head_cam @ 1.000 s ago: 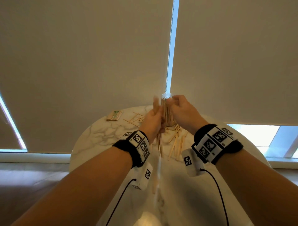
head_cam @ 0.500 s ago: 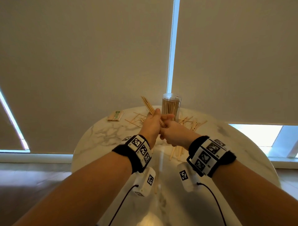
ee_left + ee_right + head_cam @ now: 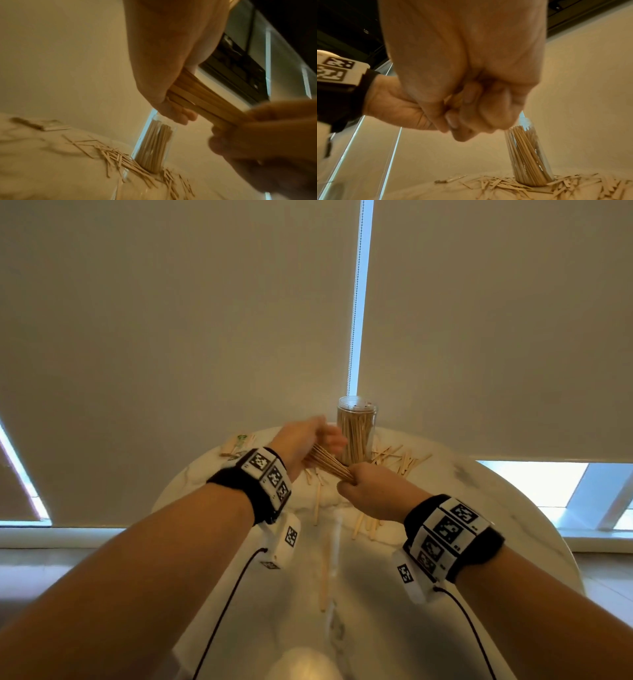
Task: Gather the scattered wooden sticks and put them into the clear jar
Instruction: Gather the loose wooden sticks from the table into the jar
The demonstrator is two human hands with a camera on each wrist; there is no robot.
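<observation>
Fingers [image 3: 178, 116] of both hands curl round one bundle of sticks [image 3: 329, 465] beside the jar [image 3: 356, 433].

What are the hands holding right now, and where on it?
One bundle of wooden sticks: right hand grips its near end, left hand the far end.

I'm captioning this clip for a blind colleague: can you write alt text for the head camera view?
Two hands hold a bundle of wooden sticks between them above a round marble table: the left hand at its far end, the right hand gripping its near end. Behind stands a clear jar packed with sticks, with loose sticks scattered around it.
</observation>
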